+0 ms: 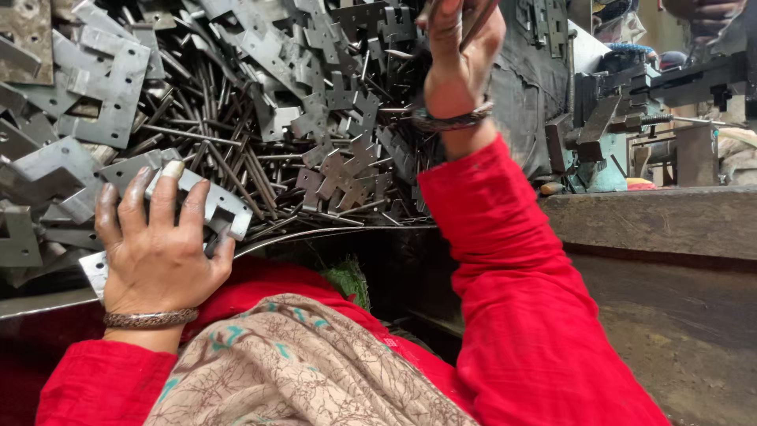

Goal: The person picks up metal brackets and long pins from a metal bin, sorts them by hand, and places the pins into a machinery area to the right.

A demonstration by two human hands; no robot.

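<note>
A flat grey stamped-metal plate (206,203) with punched holes lies at the near edge of a heap of similar plates, and the left hand (158,248) presses down on it, fingers spread across its top and curled over it. The right hand (456,55) is raised over the far side of the heap, pinching a thin dark metal rod (478,24) between its fingers. Beneath both spreads the pile of grey cut-out metal pieces and thin steel rods (260,118). Red sleeves cover both forearms, each wrist wears a bangle. A green machine (611,118) stands to the right, above a worn wooden ledge (654,221).
</note>
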